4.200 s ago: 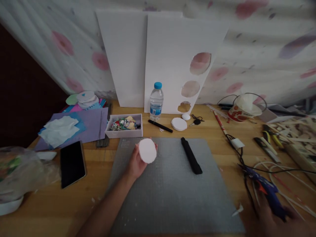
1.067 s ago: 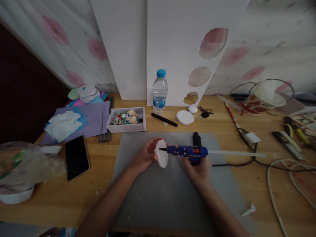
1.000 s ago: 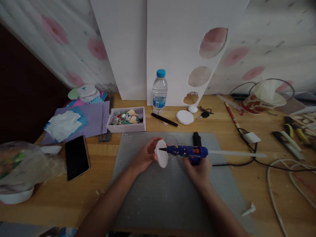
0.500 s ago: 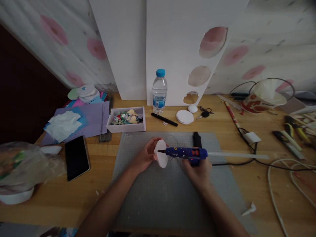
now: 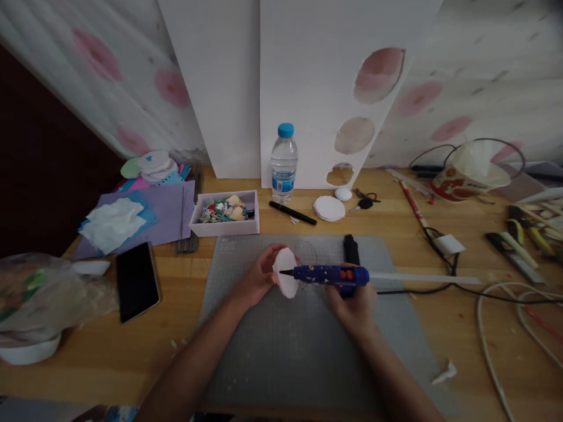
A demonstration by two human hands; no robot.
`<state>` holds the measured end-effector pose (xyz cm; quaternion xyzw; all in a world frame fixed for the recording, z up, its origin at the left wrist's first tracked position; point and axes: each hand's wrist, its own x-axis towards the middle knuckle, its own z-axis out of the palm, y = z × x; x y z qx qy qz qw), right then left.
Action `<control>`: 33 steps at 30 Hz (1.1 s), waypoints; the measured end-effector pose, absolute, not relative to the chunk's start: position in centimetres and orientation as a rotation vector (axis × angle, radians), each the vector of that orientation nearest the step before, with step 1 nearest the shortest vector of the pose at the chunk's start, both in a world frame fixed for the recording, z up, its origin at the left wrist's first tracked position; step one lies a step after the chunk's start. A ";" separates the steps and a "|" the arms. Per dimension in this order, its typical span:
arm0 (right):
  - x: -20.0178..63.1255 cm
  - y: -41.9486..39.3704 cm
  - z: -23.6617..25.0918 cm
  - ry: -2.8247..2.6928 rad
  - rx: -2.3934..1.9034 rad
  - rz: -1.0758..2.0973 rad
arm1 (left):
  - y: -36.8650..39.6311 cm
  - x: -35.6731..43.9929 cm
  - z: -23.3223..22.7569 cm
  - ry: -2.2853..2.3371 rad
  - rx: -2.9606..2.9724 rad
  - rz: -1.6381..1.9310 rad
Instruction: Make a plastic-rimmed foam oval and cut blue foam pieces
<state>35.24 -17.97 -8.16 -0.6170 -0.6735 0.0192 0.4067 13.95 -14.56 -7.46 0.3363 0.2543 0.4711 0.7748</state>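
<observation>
Head view: bottle label (image 5: 282, 182) and mat print (image 5: 227, 244) too small to read.
Left hand (image 5: 261, 275) pinches a white disc (image 5: 287, 286); right hand (image 5: 357, 306) grips the glue gun (image 5: 323, 274), nozzle (image 5: 287, 272) leftward.

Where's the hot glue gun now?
In the head view, right of centre, the hot glue gun is in the right hand's grip above the cutting mat, nozzle at the white disc.

A bare left forearm (image 5: 196, 354), lower left of the frame, narrows towards a bare left grip (image 5: 260, 278); a bare right forearm (image 5: 393, 369), lower right, tapers likewise to a bare right grip (image 5: 355, 309).
</observation>
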 end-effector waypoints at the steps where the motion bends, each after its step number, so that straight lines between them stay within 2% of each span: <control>1: 35.3 -18.0 -8.2 -1.700 -1.550 0.055 | -14.6 13.9 -7.4 0.548 0.727 1.022; 33: 35.5 -18.3 -7.5 -1.773 -1.477 0.064 | -14.4 13.6 -7.6 0.554 0.683 1.109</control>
